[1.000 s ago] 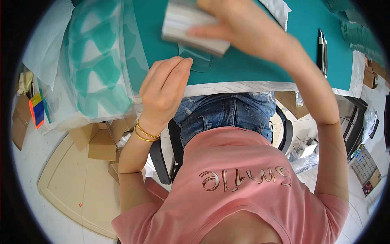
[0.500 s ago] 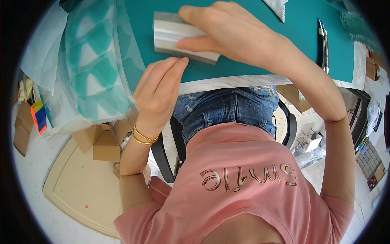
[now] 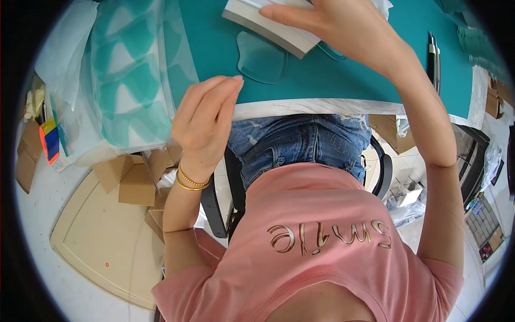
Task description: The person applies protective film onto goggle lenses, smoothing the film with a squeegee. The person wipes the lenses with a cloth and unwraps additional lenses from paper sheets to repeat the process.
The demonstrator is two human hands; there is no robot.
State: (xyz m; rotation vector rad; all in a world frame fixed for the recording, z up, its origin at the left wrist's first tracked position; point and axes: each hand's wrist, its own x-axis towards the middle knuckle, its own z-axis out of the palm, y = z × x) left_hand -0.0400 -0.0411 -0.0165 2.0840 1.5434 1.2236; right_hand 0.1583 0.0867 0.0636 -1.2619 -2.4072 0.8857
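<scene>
At the far left, a stack of clear plastic sheets (image 3: 129, 80) with teal shapes showing through hangs over the left edge of the teal surface (image 3: 214, 59), above small cardboard boxes (image 3: 126, 180) on the floor.

The left hand (image 3: 206, 115) hovers at the near edge of the surface, fingers straight and pressed together, pointing up and to the right; it holds nothing. A gold bracelet (image 3: 190, 182) circles the wrist. Its fingertips lie just beside a clear, rounded plastic piece (image 3: 263, 56) lying flat on the surface.

Just beyond that piece is a white and grey block (image 3: 271, 24), possibly a thick stack of sheets, though the top edge of the view cuts it off. Its long axis runs from upper left to lower right, with the nearer end pointing toward the right hand's wrist. The right hand (image 3: 343, 24) lies across it from the right, fingers extended leftward and flat on its top, pressing rather than pinching.

Further right, a dark pen-like tool (image 3: 434, 53) lies on the surface, pointing away from the person.
</scene>
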